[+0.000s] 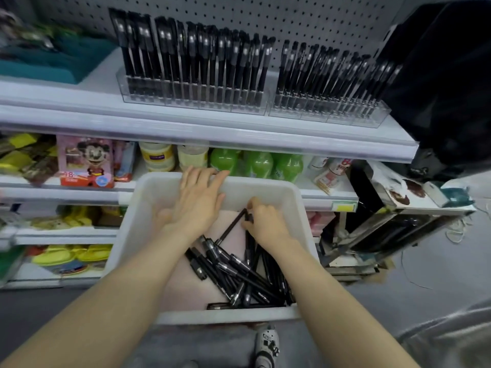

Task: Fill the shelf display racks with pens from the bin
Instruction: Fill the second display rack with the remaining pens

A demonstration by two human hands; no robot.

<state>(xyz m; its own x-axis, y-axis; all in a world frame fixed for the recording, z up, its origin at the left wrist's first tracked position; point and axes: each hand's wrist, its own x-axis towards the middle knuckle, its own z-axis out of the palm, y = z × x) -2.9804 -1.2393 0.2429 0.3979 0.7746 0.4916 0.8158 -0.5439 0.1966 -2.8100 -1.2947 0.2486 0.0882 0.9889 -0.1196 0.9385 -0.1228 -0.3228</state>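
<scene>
A white plastic bin [297, 208] sits in front of me with several black pens [239, 272] heaped in its near right part. My left hand [198, 200] lies flat with straight fingers over the bin's far rim. My right hand [265, 221] is inside the bin, its fingers curled around the top ends of a few black pens [233, 225]. On the top shelf stand two clear display racks, the left rack [191, 98] and the right rack [329, 110], both packed with upright black pens.
A white shelf edge [212, 134] runs between the bin and the racks. Below it are green bottles [257, 163], jars and a pink toy box [86, 160]. A black bag [446, 83] hangs at the right. Grey floor and a shoe [267, 346] lie below.
</scene>
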